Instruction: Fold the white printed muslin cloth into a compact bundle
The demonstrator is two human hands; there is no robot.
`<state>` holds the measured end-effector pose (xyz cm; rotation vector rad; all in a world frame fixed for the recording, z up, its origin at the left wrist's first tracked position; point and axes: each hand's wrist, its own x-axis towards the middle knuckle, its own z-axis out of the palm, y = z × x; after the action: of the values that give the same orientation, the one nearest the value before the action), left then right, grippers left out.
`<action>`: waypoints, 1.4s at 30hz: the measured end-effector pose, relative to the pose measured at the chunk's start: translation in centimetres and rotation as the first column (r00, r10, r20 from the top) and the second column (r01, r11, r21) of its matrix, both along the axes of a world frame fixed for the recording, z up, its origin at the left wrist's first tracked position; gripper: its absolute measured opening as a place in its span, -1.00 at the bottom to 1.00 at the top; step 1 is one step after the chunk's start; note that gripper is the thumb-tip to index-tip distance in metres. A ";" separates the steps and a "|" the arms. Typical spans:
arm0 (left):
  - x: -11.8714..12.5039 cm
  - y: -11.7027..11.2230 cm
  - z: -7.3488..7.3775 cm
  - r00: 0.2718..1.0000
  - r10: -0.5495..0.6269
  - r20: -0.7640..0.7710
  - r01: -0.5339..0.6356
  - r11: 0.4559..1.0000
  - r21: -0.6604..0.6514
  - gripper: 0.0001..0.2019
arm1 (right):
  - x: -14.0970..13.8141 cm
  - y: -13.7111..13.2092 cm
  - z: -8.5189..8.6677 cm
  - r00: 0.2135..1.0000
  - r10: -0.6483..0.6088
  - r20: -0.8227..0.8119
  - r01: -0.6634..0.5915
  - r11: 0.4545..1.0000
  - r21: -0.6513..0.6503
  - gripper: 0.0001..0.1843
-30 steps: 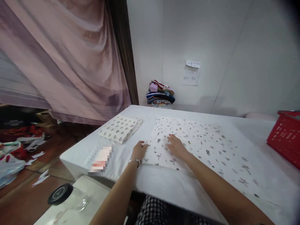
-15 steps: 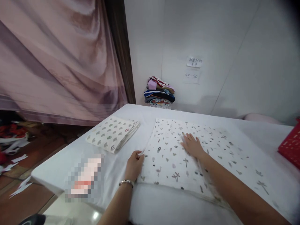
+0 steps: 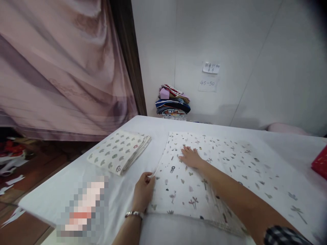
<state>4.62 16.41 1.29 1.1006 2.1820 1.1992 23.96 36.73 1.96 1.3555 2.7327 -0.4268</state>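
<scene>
A white cloth (image 3: 184,180) printed with palm trees, flamingos and small leaves lies spread over the middle and right of the table. At its left edge, my left hand (image 3: 143,189) has its fingers curled and pinches the cloth's border; a metal bracelet circles that wrist. My right hand (image 3: 191,157) rests palm down on the upper part of the cloth, fingers spread. To the left sits a folded cream cloth (image 3: 119,148) with a grey-green tree-like print, apart from both hands.
The table (image 3: 153,127) has a white cover. Against the wall, a pile of folded fabrics (image 3: 173,101) stands behind it. Handwritten paper notes (image 3: 208,83) hang on the wall. A red object (image 3: 320,163) is at the right edge, a pink curtain (image 3: 63,68) at the left. One table area is pixelated.
My right hand has slid left across the printed cloth, toward its left edge. My left hand keeps its place at the border. The view has shifted slightly.
</scene>
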 end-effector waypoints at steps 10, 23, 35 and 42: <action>-0.1 0.2 -0.3 1.000 0.011 0.018 -0.010 0.999 -0.054 -0.71 | 4.2 4.2 0.1 0.986 -0.168 0.018 0.164 0.978 0.126 -0.20; 0.0 0.1 -0.2 0.993 0.077 0.087 -0.075 0.997 -0.027 -0.61 | 0.0 7.0 -0.3 0.998 -0.057 -0.015 0.058 0.987 0.149 -0.17; -0.5 0.2 -0.7 0.998 0.051 0.048 -0.048 0.997 -0.065 -0.64 | 0.2 10.7 -0.4 1.000 0.015 0.011 -0.015 1.000 -0.007 -0.24; -0.1 0.2 0.0 0.999 0.028 0.035 -0.025 0.998 -0.061 -0.69 | 13.0 7.4 -0.6 0.974 -0.228 -0.002 0.226 0.966 0.128 -0.33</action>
<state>4.54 16.61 1.27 1.0212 2.1977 1.1472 36.99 44.14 1.33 1.7064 2.6437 -0.2563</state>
